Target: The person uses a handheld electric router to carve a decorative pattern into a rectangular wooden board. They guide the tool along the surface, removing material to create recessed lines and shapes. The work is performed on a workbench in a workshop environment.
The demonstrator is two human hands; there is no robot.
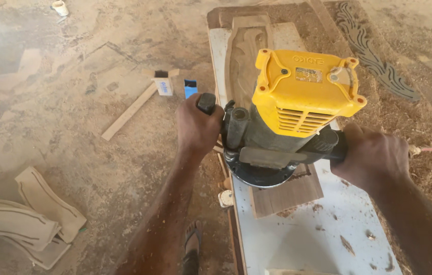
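Nearest the camera, the right forearm runs up from the lower right corner to the right hand (371,155), whose grip is clenched on the black side handle of the router (290,114). The left hand (197,127) is likewise clenched on the opposite handle, its black knob showing above the knuckles. The two handles lie on a line running left to right across the view, with the yellow motor housing upright between the hands and roughly equally near to each.

The router's round black base sits on a dark wooden strip (287,193), which lies flat on the white counter (323,239). The long axis of the work runs away from the person: directly beyond the base lies a carved wooden panel (246,51), in line with the strip.

Sawdust covers the floor. Curved wooden cut-outs (27,219) lie well apart at lower left; a loose batten (129,112) lies further up.
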